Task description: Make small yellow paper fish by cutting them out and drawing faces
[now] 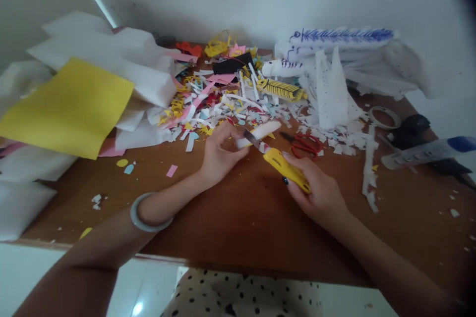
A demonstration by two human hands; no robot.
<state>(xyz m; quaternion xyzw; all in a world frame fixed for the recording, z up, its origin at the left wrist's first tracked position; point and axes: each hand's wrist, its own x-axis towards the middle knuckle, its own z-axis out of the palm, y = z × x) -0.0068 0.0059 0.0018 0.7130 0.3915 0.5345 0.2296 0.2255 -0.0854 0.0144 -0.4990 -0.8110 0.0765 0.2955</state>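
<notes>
Above the brown table, my left hand [222, 151] is closed on a small white strip [265, 131], which looks like foam or paper and points up to the right. A yellow utility knife [282, 166] is gripped in my right hand [316, 183]. Its metal blade is out and reaches up to the left, over the white strip near my left fingertips. Whether the blade touches the strip I cannot tell. Just behind my right hand lie red-handled scissors [307, 144] on the table.
Paper scraps [223, 104] are heaped at the back middle. White foam sheets [145, 64] and a yellow sheet [70, 106] are piled at left. At right are a tape roll [385, 118], a clear tube with a blue end [427, 152] and white rolls with blue drawings [345, 37].
</notes>
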